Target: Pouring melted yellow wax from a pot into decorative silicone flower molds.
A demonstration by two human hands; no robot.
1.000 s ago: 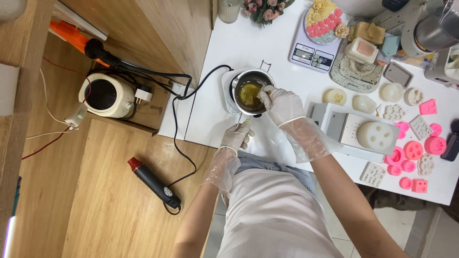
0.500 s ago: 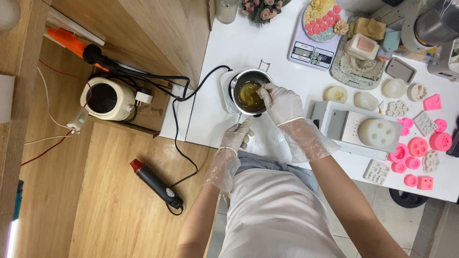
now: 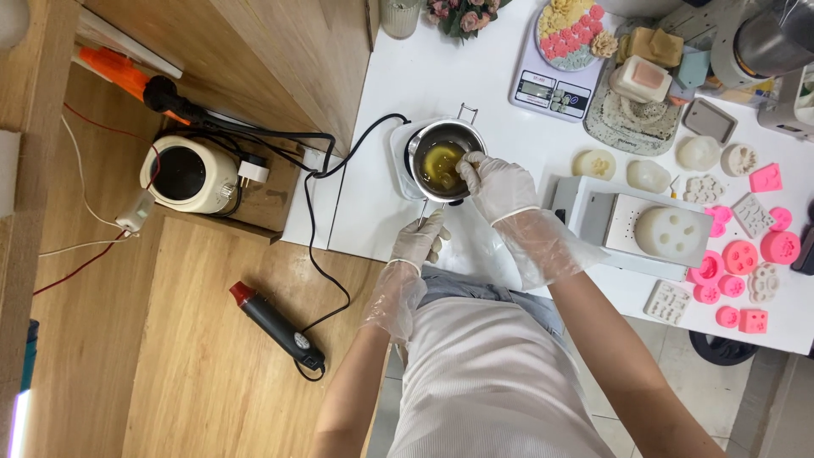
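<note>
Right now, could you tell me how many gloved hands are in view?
2. The left hand grips the handle of the small metal pot; the right hand reaches into that pot. None seem hidden.

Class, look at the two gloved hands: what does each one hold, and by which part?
Left hand holds the metal pot by its handle; right hand reaches into the pot, its grip unclear.

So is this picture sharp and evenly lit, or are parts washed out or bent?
Head view: mostly sharp; the white table is bright, nearly washed out, with soft shadows by the right hand over the metal pot; the left hand grips the pot's handle; the top-left corner glares, and the wooden floor lines bend slightly toward the edges.
</note>
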